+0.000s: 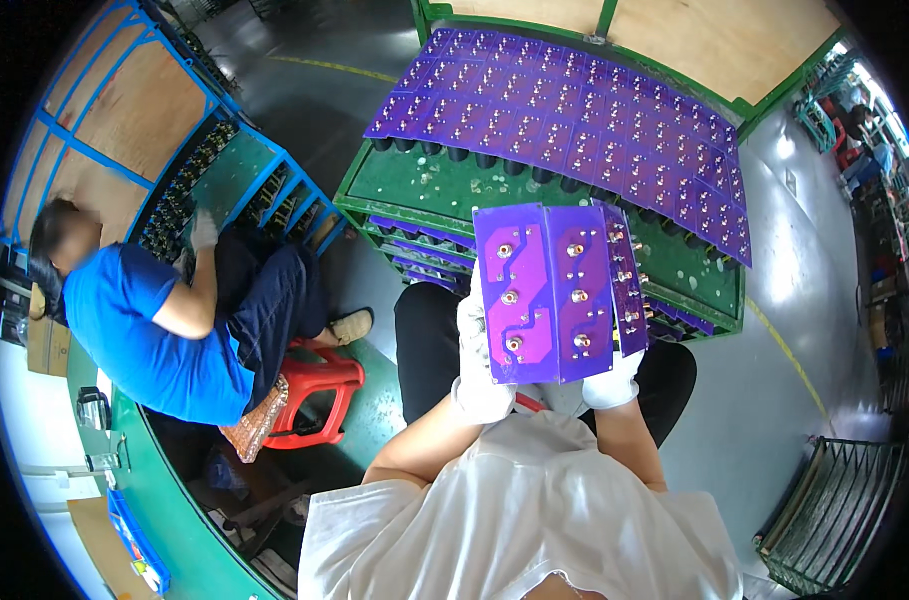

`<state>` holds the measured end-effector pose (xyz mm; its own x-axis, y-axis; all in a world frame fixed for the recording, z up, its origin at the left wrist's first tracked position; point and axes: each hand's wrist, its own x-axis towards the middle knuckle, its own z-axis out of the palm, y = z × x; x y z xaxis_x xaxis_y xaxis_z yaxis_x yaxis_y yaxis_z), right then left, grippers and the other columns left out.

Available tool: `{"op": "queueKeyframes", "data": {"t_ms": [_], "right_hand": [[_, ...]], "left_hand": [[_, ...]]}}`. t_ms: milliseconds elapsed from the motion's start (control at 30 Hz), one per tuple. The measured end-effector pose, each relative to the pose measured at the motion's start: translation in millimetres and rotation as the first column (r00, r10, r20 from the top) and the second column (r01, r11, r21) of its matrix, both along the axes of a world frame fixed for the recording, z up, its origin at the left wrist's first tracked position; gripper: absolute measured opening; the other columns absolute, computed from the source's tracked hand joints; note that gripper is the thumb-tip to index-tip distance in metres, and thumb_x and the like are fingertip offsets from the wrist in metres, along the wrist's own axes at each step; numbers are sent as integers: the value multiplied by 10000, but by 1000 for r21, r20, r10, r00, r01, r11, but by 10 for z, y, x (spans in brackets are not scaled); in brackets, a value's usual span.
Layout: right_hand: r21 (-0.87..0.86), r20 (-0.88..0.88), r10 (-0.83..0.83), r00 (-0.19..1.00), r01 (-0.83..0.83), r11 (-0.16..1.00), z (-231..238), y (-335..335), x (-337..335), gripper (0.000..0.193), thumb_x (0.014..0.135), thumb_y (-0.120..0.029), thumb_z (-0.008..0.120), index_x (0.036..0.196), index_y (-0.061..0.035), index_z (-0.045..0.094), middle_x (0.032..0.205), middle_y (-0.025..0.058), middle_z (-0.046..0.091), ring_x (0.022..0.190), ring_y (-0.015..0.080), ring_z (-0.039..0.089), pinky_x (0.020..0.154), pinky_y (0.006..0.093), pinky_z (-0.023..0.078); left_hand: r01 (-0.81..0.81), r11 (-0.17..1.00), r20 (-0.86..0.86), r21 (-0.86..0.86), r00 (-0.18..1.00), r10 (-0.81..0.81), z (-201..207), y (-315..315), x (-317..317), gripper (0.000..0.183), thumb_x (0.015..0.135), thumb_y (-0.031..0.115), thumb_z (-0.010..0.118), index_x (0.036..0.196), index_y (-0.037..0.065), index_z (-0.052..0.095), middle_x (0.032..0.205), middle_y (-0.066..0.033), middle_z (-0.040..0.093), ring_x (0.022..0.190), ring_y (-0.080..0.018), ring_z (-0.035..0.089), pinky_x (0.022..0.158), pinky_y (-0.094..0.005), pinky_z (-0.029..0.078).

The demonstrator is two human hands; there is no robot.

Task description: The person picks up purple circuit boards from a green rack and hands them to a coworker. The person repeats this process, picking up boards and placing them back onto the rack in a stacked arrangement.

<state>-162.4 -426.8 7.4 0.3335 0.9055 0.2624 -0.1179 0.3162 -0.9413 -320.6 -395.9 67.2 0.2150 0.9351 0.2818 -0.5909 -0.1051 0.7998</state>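
Note:
Both my hands wear white gloves and hold purple circuit boards (545, 318) up in front of my lap. Two boards face me side by side, each with several round metal terminals in a column. A third board (626, 290) is tilted along their right side. My left hand (472, 352) is closed around the left edge, its fingers partly behind the boards. Under the lower right corner, my right hand (612, 383) grips from below and behind; most of its fingers are hidden.
Ahead, a green cart (424, 185) carries rows of similar purple boards (574, 110) on black cylinders. To the left, a person in a blue shirt (139, 310) sits on a red stool (319, 395) beside a blue-framed rack (294, 190). A dark metal rack (834, 510) stands at lower right.

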Motion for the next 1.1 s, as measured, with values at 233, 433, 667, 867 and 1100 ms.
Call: {"op": "queueKeyframes", "data": {"t_ms": [233, 433, 667, 867, 1100], "right_hand": [[3, 308, -80, 948, 83, 997, -255, 23, 119, 414, 960, -144, 468, 1353, -22, 425, 1312, 100, 518, 1174, 211, 520, 986, 363, 427], [71, 551, -206, 809, 201, 977, -424, 47, 135, 397, 964, -80, 450, 1356, -33, 406, 1264, 104, 532, 1143, 218, 530, 989, 359, 423], [137, 655, -334, 678, 328, 935, -333, -16, 157, 348, 960, -197, 481, 1270, -39, 472, 1189, 71, 587, 1051, 173, 580, 890, 321, 473], [70, 201, -169, 965, 158, 985, -397, -32, 98, 438, 953, -151, 502, 1351, -21, 373, 1267, 112, 511, 1141, 237, 514, 984, 371, 414], [88, -162, -3, 987, 18, 996, -920, -39, 318, 373, 1005, -212, 367, 1339, -50, 403, 1216, 76, 568, 1047, 156, 585, 824, 287, 520]], "left_hand": [[126, 992, 232, 9, 965, -125, -45, 22, -54, 497, 935, 269, 504, 1340, 43, 325, 1344, -134, 436, 1183, -228, 505, 958, -370, 452], [64, 986, 457, -153, 889, 13, -162, 70, -52, 329, 953, 188, 466, 1253, 61, 421, 1217, -117, 550, 1076, -234, 582, 896, -365, 503], [-235, 852, -382, 467, 816, 434, -395, 209, -255, 449, 913, 263, 538, 1275, 36, 401, 1269, -134, 529, 1097, -238, 572, 908, -369, 476], [145, 982, 383, -120, 919, -89, -522, 196, -326, 583, 898, 434, 481, 1410, 196, 338, 1426, -101, 396, 1290, -312, 414, 1044, -523, 353], [185, 970, 529, -157, 845, -75, -218, 173, -314, 418, 895, 176, 466, 1276, 27, 379, 1283, -128, 483, 1173, -257, 511, 976, -415, 446]]}}
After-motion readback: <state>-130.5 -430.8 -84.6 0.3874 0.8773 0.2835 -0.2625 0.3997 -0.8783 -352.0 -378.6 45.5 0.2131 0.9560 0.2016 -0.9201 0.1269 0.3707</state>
